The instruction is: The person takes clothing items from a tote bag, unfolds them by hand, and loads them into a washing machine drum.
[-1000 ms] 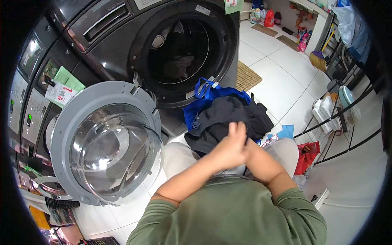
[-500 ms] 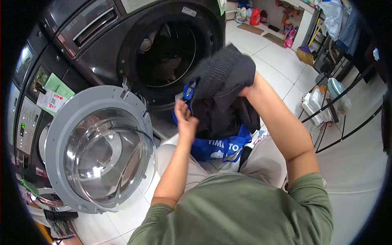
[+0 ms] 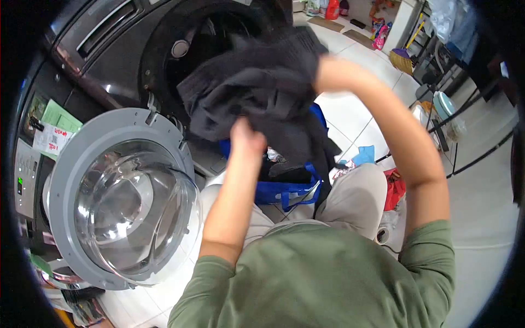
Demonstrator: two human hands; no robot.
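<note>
A dark garment (image 3: 246, 82) hangs spread between my hands, in front of the washer's round opening (image 3: 186, 60). At its lower edge, my left hand (image 3: 248, 136) is closed on the cloth, its fingers partly hidden. My right hand (image 3: 328, 74), blurred, grips the gathered waistband at the upper right. Below the garment, a blue bag (image 3: 287, 191) with dark clothes in it stands between my knees. The glass washer door (image 3: 123, 199) hangs open at the left.
A light blue cloth (image 3: 363, 156) and a red item (image 3: 394, 188) lie beside my right knee. A black metal rack (image 3: 454, 131) stands at the right. A broom (image 3: 402, 60) leans at the upper right, with bottles (image 3: 332, 9) farther back.
The dark garment has risen out of the bag and spread wide towards the washer. My right hand has moved up with it, and my left hand has closed on the cloth.
</note>
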